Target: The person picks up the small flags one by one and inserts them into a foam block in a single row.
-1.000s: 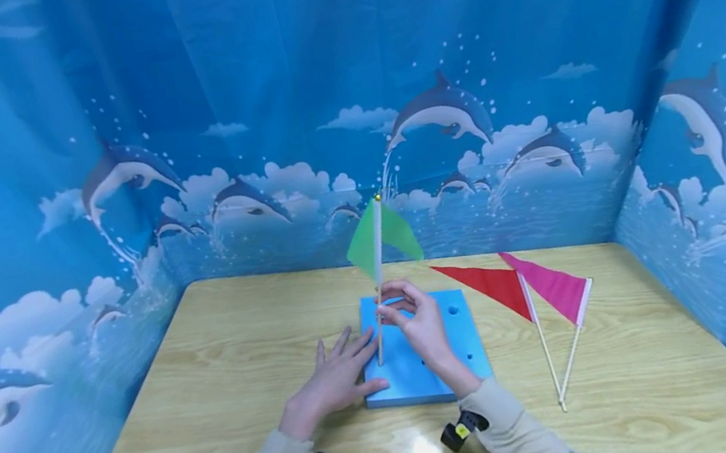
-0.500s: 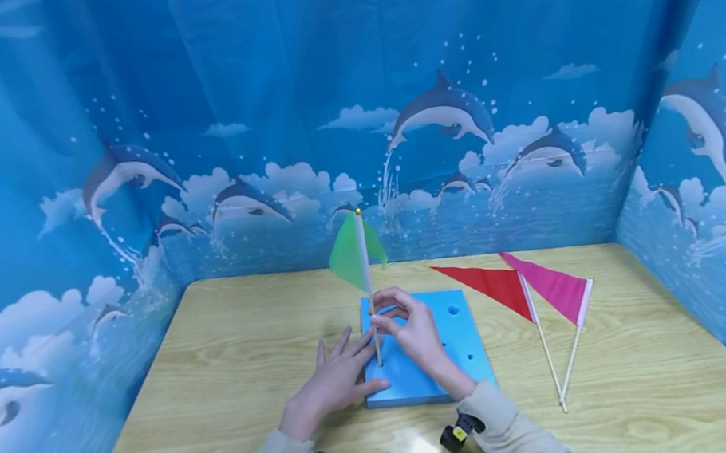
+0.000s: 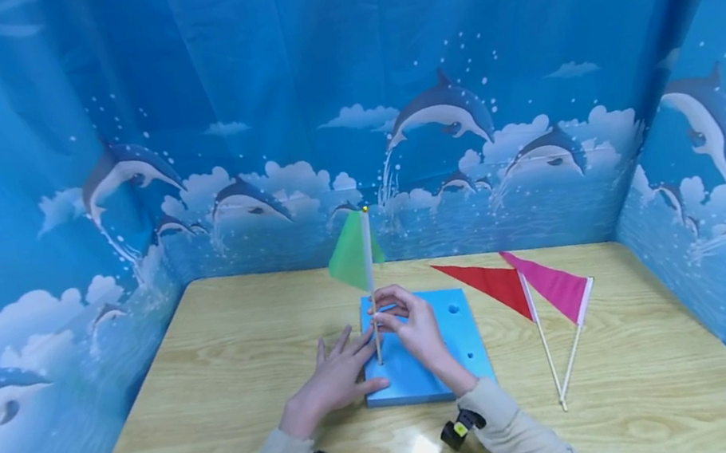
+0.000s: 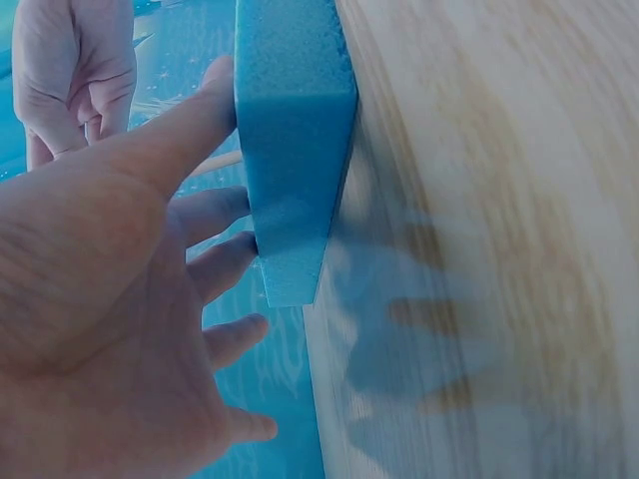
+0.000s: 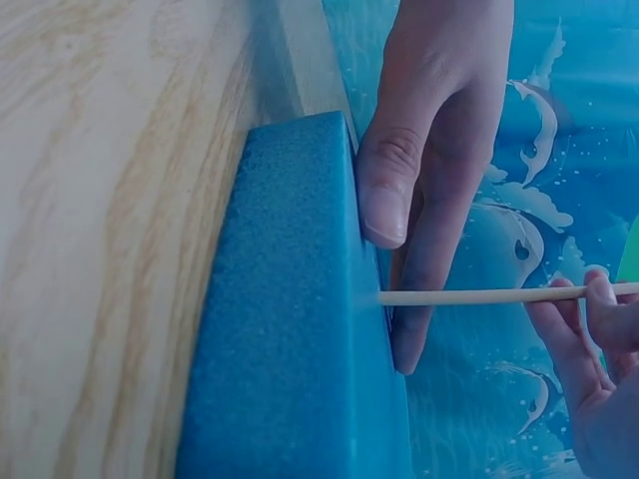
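Note:
My right hand (image 3: 419,330) pinches the thin wooden stick (image 5: 459,297) of a green flag (image 3: 348,256) between thumb and fingertips. The flag stands nearly upright, and the stick's lower end meets the top of a blue foam block (image 3: 420,382) near its left edge. With its fingers spread, my left hand (image 3: 331,378) rests on that block's left side. Its thumb and first fingers touch the foam's top in the left wrist view, while the other fingers reach past the edge. In the right wrist view, the stick passes close beside the left hand's fingers.
Right of the block, a red pennant (image 3: 490,286) and a pink pennant (image 3: 552,286) lie on the wooden table (image 3: 221,413), their sticks crossing at the lower ends. Small holes show in the block's right part. A blue dolphin-print curtain (image 3: 284,111) surrounds the table.
The green flag has gone from leaning right to nearly upright, its top shifting left and then slightly back right. My right hand moved a little left with it; the left hand stayed put.

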`<state>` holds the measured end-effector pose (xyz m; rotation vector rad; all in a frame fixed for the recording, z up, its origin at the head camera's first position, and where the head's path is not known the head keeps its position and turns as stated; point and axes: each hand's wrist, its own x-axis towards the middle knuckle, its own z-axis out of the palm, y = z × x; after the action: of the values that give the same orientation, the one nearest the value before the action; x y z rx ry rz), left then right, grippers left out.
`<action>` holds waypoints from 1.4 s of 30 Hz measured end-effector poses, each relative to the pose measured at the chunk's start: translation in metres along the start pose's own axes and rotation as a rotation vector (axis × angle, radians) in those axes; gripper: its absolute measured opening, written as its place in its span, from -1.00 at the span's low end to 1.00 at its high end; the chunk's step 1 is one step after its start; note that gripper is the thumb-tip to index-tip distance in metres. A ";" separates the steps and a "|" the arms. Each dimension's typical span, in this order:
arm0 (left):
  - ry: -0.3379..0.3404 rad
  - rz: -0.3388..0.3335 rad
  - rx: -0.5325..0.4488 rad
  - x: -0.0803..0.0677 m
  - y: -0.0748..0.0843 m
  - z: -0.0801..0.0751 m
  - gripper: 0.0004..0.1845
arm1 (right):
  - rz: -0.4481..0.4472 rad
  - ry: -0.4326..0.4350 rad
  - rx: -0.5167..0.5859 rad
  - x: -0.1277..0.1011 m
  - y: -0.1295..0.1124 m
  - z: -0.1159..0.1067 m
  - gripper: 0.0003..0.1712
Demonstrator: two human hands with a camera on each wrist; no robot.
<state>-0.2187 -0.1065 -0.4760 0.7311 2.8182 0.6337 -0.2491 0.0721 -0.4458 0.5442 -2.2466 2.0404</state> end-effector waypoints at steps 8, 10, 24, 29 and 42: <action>0.000 0.002 -0.002 0.000 0.000 0.000 -0.22 | -0.040 0.026 -0.036 0.002 0.012 -0.001 -0.71; -0.001 0.001 -0.002 0.000 0.000 0.000 -0.21 | -0.052 0.033 -0.051 0.001 0.012 -0.002 -0.72; -0.003 -0.006 -0.005 0.000 0.001 -0.001 -0.22 | -0.053 0.053 -0.117 -0.008 0.000 -0.008 -0.68; 0.010 -0.014 -0.007 0.001 0.002 -0.001 -0.23 | -0.064 0.094 -0.105 -0.010 0.008 -0.029 -0.66; 0.092 -0.009 0.038 0.001 0.005 0.008 -0.18 | 0.074 0.303 -0.145 -0.029 0.012 -0.143 -0.63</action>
<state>-0.2154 -0.0988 -0.4813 0.7124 2.9234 0.6300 -0.2530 0.2183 -0.4473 0.1318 -2.2329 1.8248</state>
